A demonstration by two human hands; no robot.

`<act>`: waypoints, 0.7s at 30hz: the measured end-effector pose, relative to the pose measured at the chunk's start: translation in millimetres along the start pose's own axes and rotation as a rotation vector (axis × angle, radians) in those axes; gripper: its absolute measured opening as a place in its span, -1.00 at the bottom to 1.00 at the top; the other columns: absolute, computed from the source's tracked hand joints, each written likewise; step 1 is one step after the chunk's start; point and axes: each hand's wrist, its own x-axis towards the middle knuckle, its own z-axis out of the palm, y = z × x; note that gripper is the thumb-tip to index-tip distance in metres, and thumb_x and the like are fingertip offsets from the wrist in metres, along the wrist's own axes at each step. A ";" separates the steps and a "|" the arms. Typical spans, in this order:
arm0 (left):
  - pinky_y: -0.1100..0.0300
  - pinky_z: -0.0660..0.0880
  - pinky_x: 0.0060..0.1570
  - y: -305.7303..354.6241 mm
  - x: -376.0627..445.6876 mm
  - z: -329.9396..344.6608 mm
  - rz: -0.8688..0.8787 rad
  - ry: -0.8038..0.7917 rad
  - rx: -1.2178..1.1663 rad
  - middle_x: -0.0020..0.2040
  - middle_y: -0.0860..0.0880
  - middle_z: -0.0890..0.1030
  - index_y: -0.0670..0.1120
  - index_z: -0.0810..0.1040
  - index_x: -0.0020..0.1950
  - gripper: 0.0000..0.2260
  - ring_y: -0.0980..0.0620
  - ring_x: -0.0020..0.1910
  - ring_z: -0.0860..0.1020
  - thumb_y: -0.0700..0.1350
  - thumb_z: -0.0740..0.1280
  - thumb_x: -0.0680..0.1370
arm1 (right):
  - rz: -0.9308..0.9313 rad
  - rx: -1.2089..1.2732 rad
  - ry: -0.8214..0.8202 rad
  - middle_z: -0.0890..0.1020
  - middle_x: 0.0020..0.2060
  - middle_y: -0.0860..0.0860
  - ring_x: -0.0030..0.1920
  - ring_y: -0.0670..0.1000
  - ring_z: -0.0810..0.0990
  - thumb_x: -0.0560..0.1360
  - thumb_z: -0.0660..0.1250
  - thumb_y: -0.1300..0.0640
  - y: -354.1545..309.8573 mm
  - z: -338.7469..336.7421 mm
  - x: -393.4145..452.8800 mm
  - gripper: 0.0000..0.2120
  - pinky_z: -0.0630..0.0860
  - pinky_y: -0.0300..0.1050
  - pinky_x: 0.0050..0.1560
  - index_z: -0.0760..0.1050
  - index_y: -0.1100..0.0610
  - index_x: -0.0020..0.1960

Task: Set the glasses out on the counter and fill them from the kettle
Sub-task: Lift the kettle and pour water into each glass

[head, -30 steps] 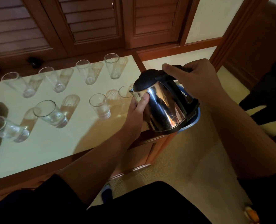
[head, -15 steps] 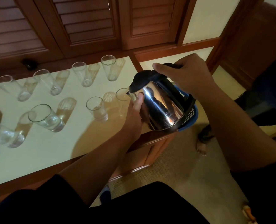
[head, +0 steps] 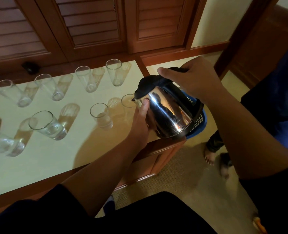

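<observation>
Tilting toward the left, the steel kettle (head: 166,114) hangs over the right end of the bench (head: 59,159), its spout just above the rim of the nearest-right glass (head: 128,101). The right hand (head: 190,81) is curled round the black handle on top, index finger stretched forward along the lid. The left hand (head: 140,119) cups the shiny side of the kettle from below, thumb pressed against the metal near the spout; that grip is a steadying one, fingers wrapped partly out of sight behind the body.

Next to that glass, to the left, stands a short glass (head: 101,117) that seems to hold some water. Further left in the same front row are two more glasses (head: 47,125), also with water, the outermost one cut off by the picture's edge. Behind them a back row of four tall glasses (head: 86,78) stands along the bench, well apart from each other.

Under the kettle's base a blue basket (head: 198,120) shows, partly hidden. Louvred wooden doors (head: 89,26) rise behind the bench. On the carpet to the right, another person's bare foot (head: 209,154) is visible.
</observation>
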 end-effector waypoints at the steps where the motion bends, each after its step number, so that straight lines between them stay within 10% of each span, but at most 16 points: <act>1: -0.25 0.53 0.44 -0.8 0.2 0.4 0.001 -0.001 -0.004 0.44 -0.31 0.59 -0.12 0.47 0.57 -0.05 -0.27 0.45 0.57 0.54 0.38 0.42 | -0.005 -0.002 -0.002 0.41 -0.57 -0.06 -0.58 -0.10 0.35 0.44 0.50 -0.38 0.0 0.0 0.2 -0.36 0.41 -0.12 -0.32 0.38 0.10 -0.46; 21: -0.15 0.59 0.36 -3.6 0.2 4.0 -0.009 0.013 -0.086 0.44 -0.30 0.59 -0.11 0.49 0.55 -0.01 -0.25 0.44 0.59 0.56 0.43 0.35 | -0.018 -0.112 -0.015 0.36 -0.56 -0.03 -0.61 -0.12 0.27 0.41 0.46 -0.46 -1.1 -0.5 8.6 -0.32 0.26 -0.19 -0.44 0.42 0.15 -0.39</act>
